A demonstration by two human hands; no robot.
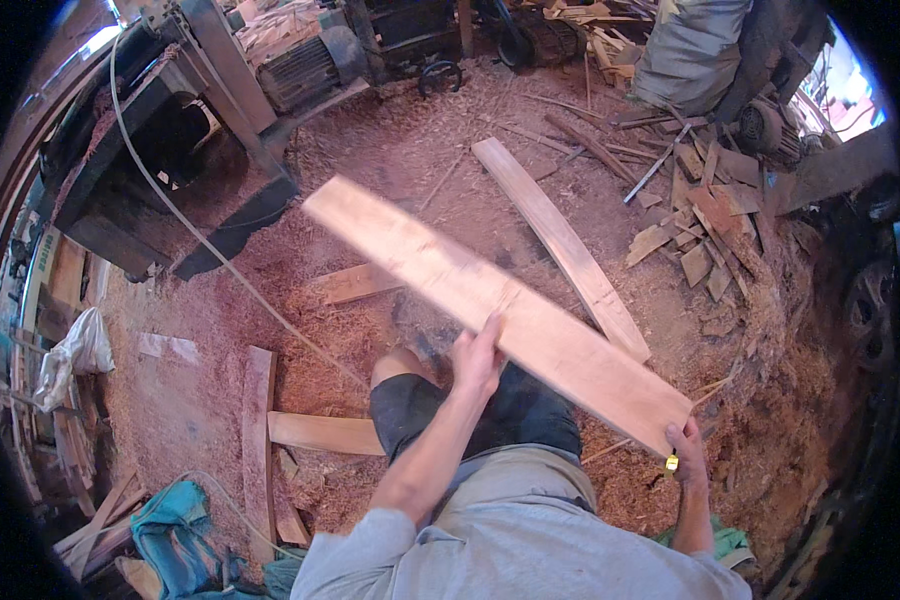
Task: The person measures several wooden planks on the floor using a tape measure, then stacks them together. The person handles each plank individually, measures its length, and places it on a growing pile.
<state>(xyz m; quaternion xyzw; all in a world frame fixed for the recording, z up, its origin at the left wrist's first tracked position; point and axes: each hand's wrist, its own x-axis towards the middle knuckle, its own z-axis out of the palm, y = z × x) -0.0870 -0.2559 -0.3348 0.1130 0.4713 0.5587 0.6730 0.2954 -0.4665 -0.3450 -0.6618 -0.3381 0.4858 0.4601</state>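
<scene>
A long, smooth wooden plank slants across the front of my body, its far end up to the left and its near end low on the right. My left hand grips its lower edge near the middle, thumb on the face. At the near right end, my right hand is closed round the corner. Something small and yellow shows at the right hand's wrist. The fingers behind the plank are hidden. Beyond it, a second plank lies on the sawdust-covered floor.
Left stands a dark machine with a motor; a pale cable runs down from it. Scrap wood is heaped right, below a large sack. More boards lie left of my legs, near a teal cloth.
</scene>
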